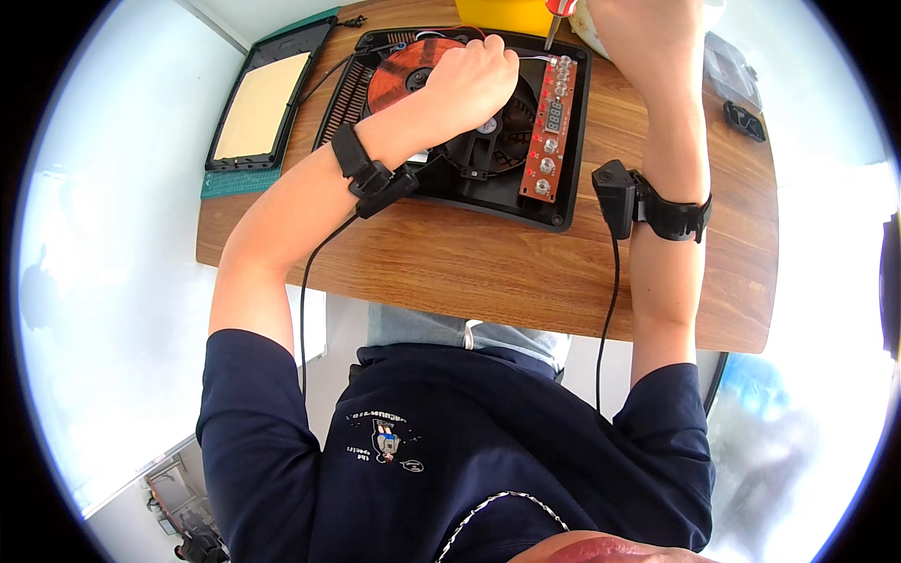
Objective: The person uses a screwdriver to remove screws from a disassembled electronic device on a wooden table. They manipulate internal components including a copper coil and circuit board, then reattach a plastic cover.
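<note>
An opened induction cooker base (450, 205) lies on the table, a black tray with its inside showing. In it are a copper coil (383, 83), a black fan (481, 150) and a red circuit board (542, 155) with a small display and buttons. My left hand (477, 83) is closed over the area between coil and fan. Its fingertips are hidden, so what they hold cannot be seen. My right hand (648, 42) is partly cut off by the top edge. It grips a red-handled screwdriver (560, 8), whose shaft points down near the board's far end.
At the left, a black panel with a cream sheet (263, 105) rests on a green cutting mat (239, 183). A yellow container (507, 14) stands at the far edge. To the right are a clear plastic box (732, 70) and a small black part (744, 121).
</note>
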A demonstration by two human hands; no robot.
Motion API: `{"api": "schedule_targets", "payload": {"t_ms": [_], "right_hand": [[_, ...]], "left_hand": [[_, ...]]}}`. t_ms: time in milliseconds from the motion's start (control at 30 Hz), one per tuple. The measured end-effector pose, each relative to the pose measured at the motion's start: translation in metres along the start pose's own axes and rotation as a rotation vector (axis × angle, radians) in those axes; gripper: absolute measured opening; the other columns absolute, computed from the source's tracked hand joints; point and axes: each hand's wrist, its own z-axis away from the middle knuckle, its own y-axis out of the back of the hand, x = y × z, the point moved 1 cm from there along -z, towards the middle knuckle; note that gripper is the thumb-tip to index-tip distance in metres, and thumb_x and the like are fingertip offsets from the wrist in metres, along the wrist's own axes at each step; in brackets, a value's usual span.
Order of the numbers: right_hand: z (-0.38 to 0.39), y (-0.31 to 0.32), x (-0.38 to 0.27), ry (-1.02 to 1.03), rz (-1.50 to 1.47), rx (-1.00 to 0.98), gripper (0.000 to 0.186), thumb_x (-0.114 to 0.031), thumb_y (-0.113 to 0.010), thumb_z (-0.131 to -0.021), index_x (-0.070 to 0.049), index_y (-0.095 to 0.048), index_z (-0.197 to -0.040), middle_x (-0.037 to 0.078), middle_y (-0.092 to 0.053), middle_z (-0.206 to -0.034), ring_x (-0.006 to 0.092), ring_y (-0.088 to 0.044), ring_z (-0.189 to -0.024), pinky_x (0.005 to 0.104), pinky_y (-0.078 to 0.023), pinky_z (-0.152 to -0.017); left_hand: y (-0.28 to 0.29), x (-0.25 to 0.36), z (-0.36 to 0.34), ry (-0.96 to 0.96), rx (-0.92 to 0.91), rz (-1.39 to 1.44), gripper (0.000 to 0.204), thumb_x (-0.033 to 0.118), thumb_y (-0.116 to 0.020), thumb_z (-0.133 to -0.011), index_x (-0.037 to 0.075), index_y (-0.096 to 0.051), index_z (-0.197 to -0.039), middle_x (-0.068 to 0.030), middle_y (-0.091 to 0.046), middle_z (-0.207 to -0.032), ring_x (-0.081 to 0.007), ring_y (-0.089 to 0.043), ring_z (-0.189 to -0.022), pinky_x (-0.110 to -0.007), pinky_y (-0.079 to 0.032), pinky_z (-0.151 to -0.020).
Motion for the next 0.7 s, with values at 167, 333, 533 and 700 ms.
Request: {"api": "schedule_targets", "payload": {"t_ms": [167, 333, 533, 700], "right_hand": [[0.0005, 0.0006, -0.0004, 0.025, 0.01, -0.004, 0.043, 0.003, -0.071, -0.09, -0.005, -0.063, -0.132, 0.014, -0.072, -0.115, 0.0235, -0.072, -0.109, 0.0363, -0.057, -0.098], [-0.0004, 0.0016, -0.0008, 0.017, 0.007, -0.022, 0.043, 0.003, -0.071, -0.091, -0.005, -0.063, -0.132, 0.014, -0.072, -0.115, 0.0233, -0.072, -0.109, 0.0361, -0.057, -0.098], [0.0006, 0.0008, -0.0015, 0.017, 0.004, -0.009, 0.043, 0.004, -0.071, -0.09, -0.005, -0.063, -0.132, 0.014, -0.072, -0.115, 0.0238, -0.072, -0.109, 0.0361, -0.057, -0.098], [-0.0026, 0.0042, 0.0048, 0.036, -0.028, -0.013, 0.042, 0.005, -0.069, -0.09, -0.005, -0.063, -0.131, 0.014, -0.072, -0.112, 0.0237, -0.071, -0.108, 0.0356, -0.057, -0.097]], "left_hand": [[0.0048, 0.0, -0.0002, 0.018, -0.045, 0.051, 0.016, 0.005, -0.065, -0.086, -0.005, -0.063, -0.098, -0.02, -0.063, -0.097, -0.0327, -0.07, -0.087, -0.043, -0.061, -0.067], [0.001, -0.0039, -0.0014, 0.016, -0.051, 0.073, 0.016, 0.01, -0.064, -0.088, -0.005, -0.064, -0.096, -0.02, -0.064, -0.096, -0.0335, -0.071, -0.087, -0.045, -0.06, -0.068], [-0.0008, -0.0043, -0.0022, 0.001, -0.005, 0.042, 0.016, 0.01, -0.065, -0.086, -0.006, -0.066, -0.089, -0.0205, -0.067, -0.09, -0.0342, -0.072, -0.079, -0.043, -0.061, -0.068], [0.0065, -0.0053, -0.0045, -0.016, -0.012, 0.078, 0.018, 0.011, -0.065, -0.085, -0.007, -0.067, -0.087, -0.0238, -0.068, -0.089, -0.035, -0.073, -0.073, -0.041, -0.061, -0.067]]}}
